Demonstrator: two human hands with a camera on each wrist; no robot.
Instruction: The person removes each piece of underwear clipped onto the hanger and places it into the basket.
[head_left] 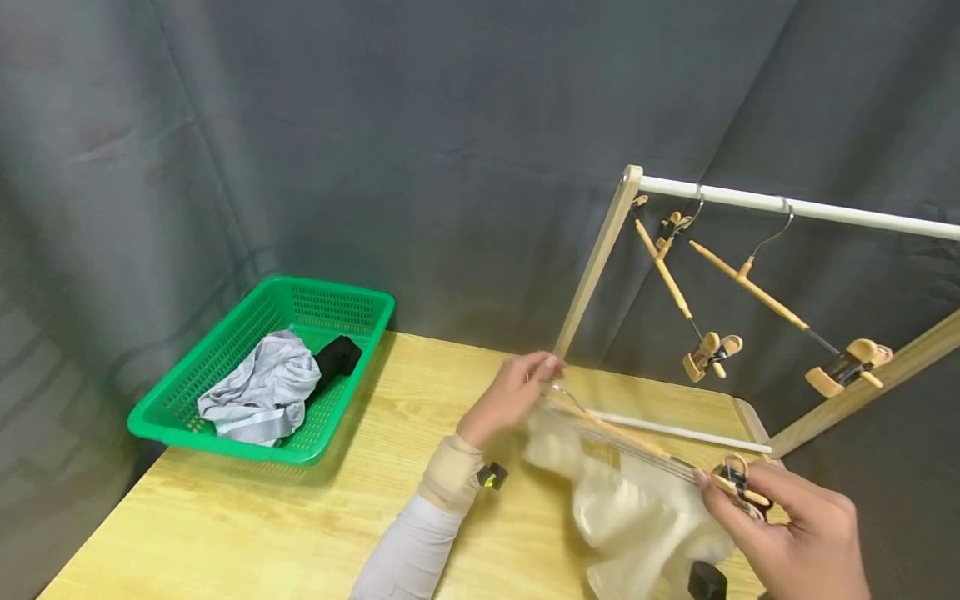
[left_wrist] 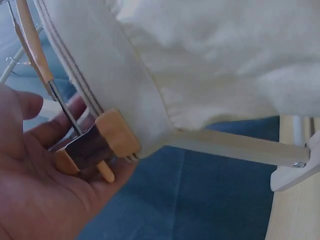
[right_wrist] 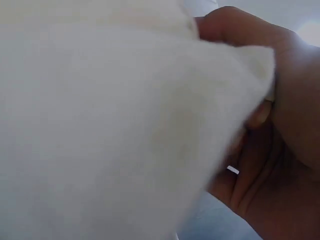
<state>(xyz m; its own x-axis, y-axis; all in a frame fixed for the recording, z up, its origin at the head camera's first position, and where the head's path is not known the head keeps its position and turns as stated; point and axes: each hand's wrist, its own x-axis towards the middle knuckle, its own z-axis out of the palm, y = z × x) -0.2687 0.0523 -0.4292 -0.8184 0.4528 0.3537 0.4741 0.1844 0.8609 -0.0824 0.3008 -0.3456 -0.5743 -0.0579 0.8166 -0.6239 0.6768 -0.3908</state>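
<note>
A wooden clip hanger [head_left: 622,437] is held between both hands above the table, slanting down to the right. From it hangs a cream cloth garment [head_left: 633,508], blurred in the head view. In the left wrist view, a clip [left_wrist: 120,135] bites the garment's stitched edge. My left hand [head_left: 510,396] is at the hanger's far end, its fingers curled behind that clip. My right hand [head_left: 806,525] pinches the near end by its clip [head_left: 738,483]. Cloth [right_wrist: 125,125] covers much of the right wrist view and hides part of that hand.
At the left stands a green basket [head_left: 150,429] with a light grey garment [head_left: 266,379] and a black cloth item [head_left: 340,357] inside. A wooden rack with a white rail [head_left: 825,213] stands at the right, carrying two clip hangers [head_left: 753,287]. Dark curtain [head_left: 450,167] hangs behind.
</note>
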